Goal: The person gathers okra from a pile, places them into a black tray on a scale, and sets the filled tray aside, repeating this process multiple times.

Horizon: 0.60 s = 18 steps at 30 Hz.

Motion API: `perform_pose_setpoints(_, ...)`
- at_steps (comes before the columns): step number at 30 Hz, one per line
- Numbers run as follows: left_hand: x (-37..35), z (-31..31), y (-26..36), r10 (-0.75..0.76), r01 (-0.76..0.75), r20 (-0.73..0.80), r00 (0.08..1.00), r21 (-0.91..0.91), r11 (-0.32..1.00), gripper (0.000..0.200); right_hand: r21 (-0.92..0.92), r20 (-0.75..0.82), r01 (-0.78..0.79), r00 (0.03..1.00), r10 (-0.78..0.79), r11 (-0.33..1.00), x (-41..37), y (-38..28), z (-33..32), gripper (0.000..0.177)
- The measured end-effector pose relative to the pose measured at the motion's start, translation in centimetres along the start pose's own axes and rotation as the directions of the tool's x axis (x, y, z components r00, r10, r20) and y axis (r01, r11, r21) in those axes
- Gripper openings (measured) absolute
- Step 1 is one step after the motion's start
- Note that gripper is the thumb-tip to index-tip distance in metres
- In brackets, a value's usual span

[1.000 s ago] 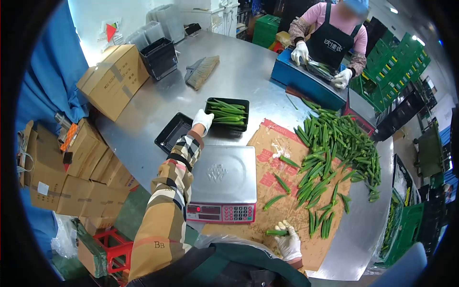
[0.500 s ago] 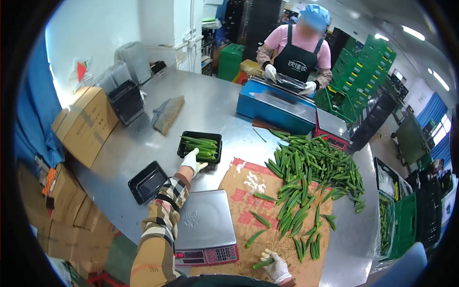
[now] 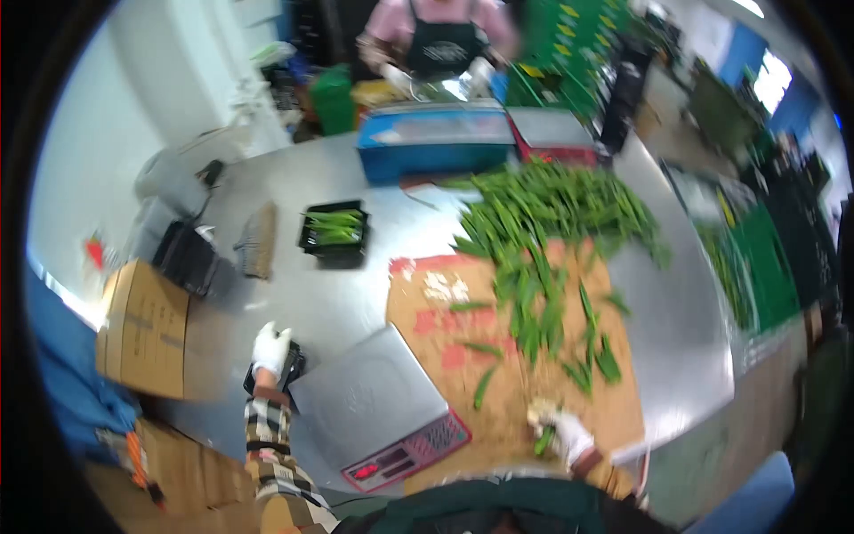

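Note:
My left hand (image 3: 270,349), in a white glove, is closed over the far side of a black plastic tray (image 3: 294,363) left of the scale. The hand hides much of that tray. Near the front of the cardboard sheet (image 3: 507,418), my gloved right hand (image 3: 566,434) is closed around green okra (image 3: 543,440), blurred by motion. Another black tray (image 3: 334,251), filled with okra pods (image 3: 334,226), stands farther back on the metal table. A large okra heap (image 3: 560,209) spreads over the back of the cardboard, with several loose pods nearer me.
A digital scale (image 3: 369,400) sits between my hands. Behind are a blue wrapping machine (image 3: 436,147), a red scale (image 3: 556,133) and a co-worker (image 3: 440,44) holding a shiny pack. A brush (image 3: 258,240), stacked black trays (image 3: 187,258) and a carton (image 3: 147,329) stand left.
My left hand has left the filled tray and moved back and left onto the other black tray. My right hand still holds okra. The view has turned and shifted.

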State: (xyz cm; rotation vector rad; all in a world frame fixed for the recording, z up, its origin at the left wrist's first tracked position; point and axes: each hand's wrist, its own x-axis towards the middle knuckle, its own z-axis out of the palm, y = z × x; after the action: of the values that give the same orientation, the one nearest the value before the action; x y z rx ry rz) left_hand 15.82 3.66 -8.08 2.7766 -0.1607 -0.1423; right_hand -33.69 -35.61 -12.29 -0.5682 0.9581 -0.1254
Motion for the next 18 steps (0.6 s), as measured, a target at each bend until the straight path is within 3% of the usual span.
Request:
perform_pose_setpoints(1, -0.5, 0.2, -3.4, 0.092, -0.089, 0.069, 0.993, -0.049, 0.995, 0.048, -0.004, -0.034, -0.044, 0.998, 0.044, 0.999, -0.5, -0.1, 0.3, 0.041)
perform_pose_setpoints(2, -1.3, 1.0, -6.9, 0.108, -0.095, 0.111, 0.988, -0.119, 0.988, 0.045, -0.021, 0.038, -0.035, 0.999, 0.036, 0.999, -0.1, 0.6, -0.5, 0.039)
perform_pose_setpoints(3, -3.7, -0.4, -6.6, 0.092, -0.079, 0.249, 0.964, -0.059, 0.995, 0.046, 0.023, 0.041, -0.070, 0.997, 0.069, 0.997, -1.0, 0.5, 0.0, 0.039)
perform_pose_setpoints(4, -4.2, 0.4, -8.3, 0.117, -0.076, 0.340, 0.933, -0.130, 0.989, 0.039, 0.056, 0.057, -0.096, 0.994, 0.093, 0.994, -1.6, 0.6, 0.6, 0.039)
perform_pose_setpoints(5, -5.6, 1.0, -10.4, 0.022, 0.097, 0.478, 0.878, -0.223, 0.970, 0.031, 0.077, 0.081, -0.106, 0.992, 0.100, 0.991, -1.8, 1.3, 0.5, 0.037)
perform_pose_setpoints(6, -6.8, 1.9, -12.1, 0.151, -0.066, 0.401, 0.904, -0.218, 0.974, 0.027, 0.085, 0.116, -0.111, 0.988, 0.101, 0.990, -1.8, 1.7, 0.4, 0.034)
perform_pose_setpoints(7, -5.4, 5.4, -17.7, 0.022, 0.096, 0.395, 0.918, -0.277, 0.956, 0.029, 0.061, 0.088, -0.107, 0.991, 0.101, 0.992, -1.8, 2.0, 0.5, 0.031)
perform_pose_setpoints(8, -7.4, 5.2, -16.0, 0.082, -0.063, 0.191, 0.978, -0.104, 0.993, 0.029, 0.031, 0.066, -0.103, 0.993, 0.100, 0.994, -1.9, 2.3, 0.8, 0.029)
perform_pose_setpoints(10, -7.7, 6.7, -17.6, 0.219, -0.218, -0.015, 0.976, 0.053, 0.974, 0.029, 0.015, 0.056, -0.096, 0.994, 0.095, 0.995, -2.2, 2.6, 0.7, 0.026)
perform_pose_setpoints(13, -10.3, 4.3, -12.5, 0.091, -0.085, -0.011, 0.996, 0.256, 0.963, 0.027, 0.039, 0.067, -0.060, 0.996, 0.057, 0.997, -2.2, 2.7, 0.0, 0.026)
perform_pose_setpoints(16, -10.0, 3.7, -12.5, 0.052, -0.051, -0.010, 0.999, 0.136, 0.989, 0.027, 0.008, 0.024, -0.028, 0.999, 0.028, 1.000, -3.0, 2.1, -0.4, 0.025)
perform_pose_setpoints(18, -10.4, 3.6, -12.2, 0.044, -0.029, -0.105, 0.994, 0.145, 0.989, 0.033, 0.014, 0.011, -0.019, 1.000, 0.019, 1.000, -2.9, 2.3, -0.8, 0.024)
